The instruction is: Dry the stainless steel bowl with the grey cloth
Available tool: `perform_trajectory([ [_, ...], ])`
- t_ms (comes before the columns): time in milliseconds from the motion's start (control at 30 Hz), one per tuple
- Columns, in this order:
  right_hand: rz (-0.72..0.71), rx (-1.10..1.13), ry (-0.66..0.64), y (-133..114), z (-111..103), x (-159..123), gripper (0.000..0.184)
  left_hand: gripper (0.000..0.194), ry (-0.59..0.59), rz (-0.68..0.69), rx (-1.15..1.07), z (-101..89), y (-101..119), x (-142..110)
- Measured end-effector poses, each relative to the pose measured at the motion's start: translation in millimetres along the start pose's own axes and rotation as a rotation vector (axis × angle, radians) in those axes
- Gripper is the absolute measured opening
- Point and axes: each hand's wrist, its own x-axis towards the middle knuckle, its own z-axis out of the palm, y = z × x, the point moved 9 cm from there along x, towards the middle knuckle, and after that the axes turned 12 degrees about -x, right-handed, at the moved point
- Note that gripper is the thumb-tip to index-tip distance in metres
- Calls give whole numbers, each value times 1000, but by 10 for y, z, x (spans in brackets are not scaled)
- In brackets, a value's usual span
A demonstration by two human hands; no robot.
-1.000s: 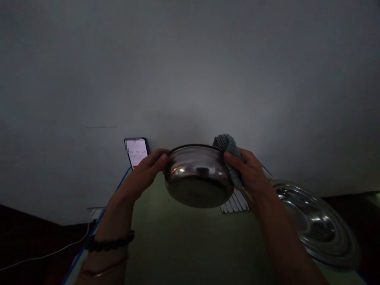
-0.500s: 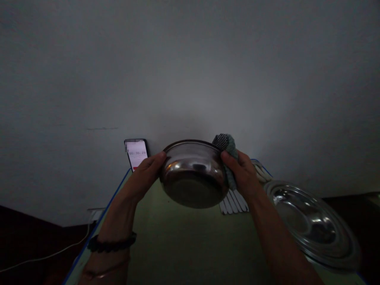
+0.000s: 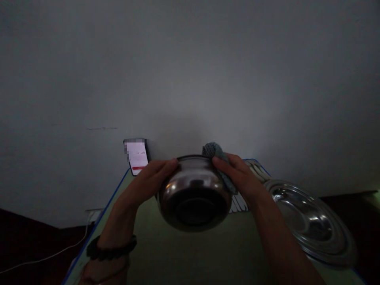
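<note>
A shiny steel bowl [image 3: 194,198] is held tilted above the green tabletop, its base facing me and its inside hidden. On the bowl's left side my left hand [image 3: 154,178] is closed round the rim, thumb on the outer wall. My right hand [image 3: 237,172] grips the right side through a grey-green cloth [image 3: 219,158], which is bunched between palm and metal and sticks up over the rim. The fingers of both hands are partly hidden behind the bowl.
Stacked steel basins [image 3: 308,225] stand at the table's right edge. White striped items [image 3: 238,204] lie behind the right hand. A phone [image 3: 137,156] showing a timer leans on the wall [image 3: 190,79] at the back left. The green table [image 3: 178,257] has a blue edge; a white cable [image 3: 59,252] hangs at left.
The bowl has come lower and tipped further, showing more of its base. The cloth and right hand have shifted left along the rim, and the left hand has moved slightly right.
</note>
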Motion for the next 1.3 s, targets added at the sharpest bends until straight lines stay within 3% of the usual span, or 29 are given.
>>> perform_trajectory([
  [67, -2, -85, -111, -7, 98, -7, 36, 47, -141, 13, 47, 163, 25, -9],
  [133, 3, -36, -51, 18, 51, 3, 35, 45, -108, 52, 44, 130, 27, 17],
  [267, 30, 245, 310, 142, -182, -5, 37, 50, 288, 57, -58, -305, -75, 46],
  [333, 39, 270, 343, 150, -165, -3, 38, 49, 437, 21, -20, -445, -82, -7],
  [367, 48, 231, 295, 132, -116, 10, 37, 48, 426, 14, 9, -429, -50, -17],
  [467, 74, 12, 30, 74, 82, 32, 36, 43, 95, 12, 45, -83, 54, 12],
  [533, 75, -54, -55, 70, 122, 25, 37, 43, -19, 29, 29, 53, 74, 15],
  [600, 71, 24, 16, 95, 56, 41, 38, 44, 65, 58, -18, -23, 28, 50],
  [733, 83, 297, 318, 230, -104, 66, 38, 53, 330, 9, -167, -334, -247, 105],
  [833, 93, 346, 357, 246, -89, 69, 39, 52, 432, -37, -162, -462, -283, 44],
  [900, 117, 279, 229, 206, -4, 72, 39, 50, 357, -27, -113, -394, -160, 2],
  [1000, 138, 112, -48, 142, 164, 35, 40, 46, 32, -33, -51, -40, 10, -27],
  [1067, 124, 47, -122, 125, 194, 10, 40, 47, -56, -31, -34, 84, 37, -27],
  [1133, 101, 62, -51, 126, 122, 19, 40, 51, 50, -12, -37, -3, -13, 21],
  [1233, 80, 220, 197, 172, -68, 38, 39, 59, 262, -11, -111, -249, -197, 82],
  [1300, 68, 336, 331, 203, -154, 33, 38, 61, 333, -17, -147, -361, -279, 88],
])
